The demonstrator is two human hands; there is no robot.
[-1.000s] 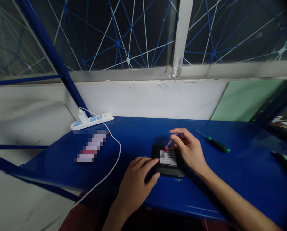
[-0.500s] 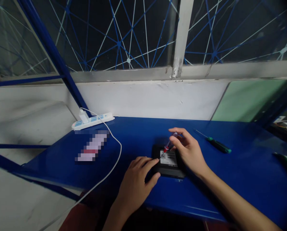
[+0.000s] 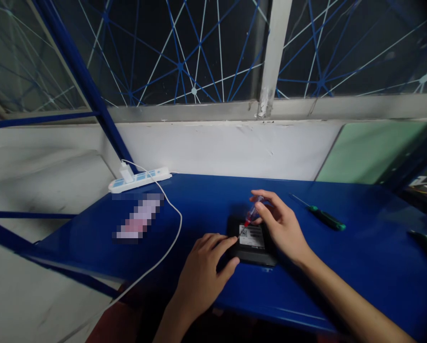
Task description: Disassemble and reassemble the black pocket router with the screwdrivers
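A flat black device (image 3: 256,257) with a white printed label (image 3: 252,237) lies on the blue table. My left hand (image 3: 206,271) grips its left side, the index fingertip on top by the label's edge and the thumb at the near left corner. In my right hand (image 3: 279,219), a small screwdriver (image 3: 251,215) with a clear purplish handle and red collar is pinched between thumb and fingers. It leans to the right, its thin shaft running down to the device's left part beside my left index fingertip. The exact contact of the tip is too small to tell.
A second screwdriver with a green and black handle (image 3: 327,218) lies to the right. At the back left stands a white power strip (image 3: 142,179) with a plugged-in charger, and its white cable (image 3: 179,224) curves across the table. A pixelated item (image 3: 140,219) lies beside it.
The view has shifted very slightly. Both hands, the screwdriver and the device keep nearly the same places relative to one another.
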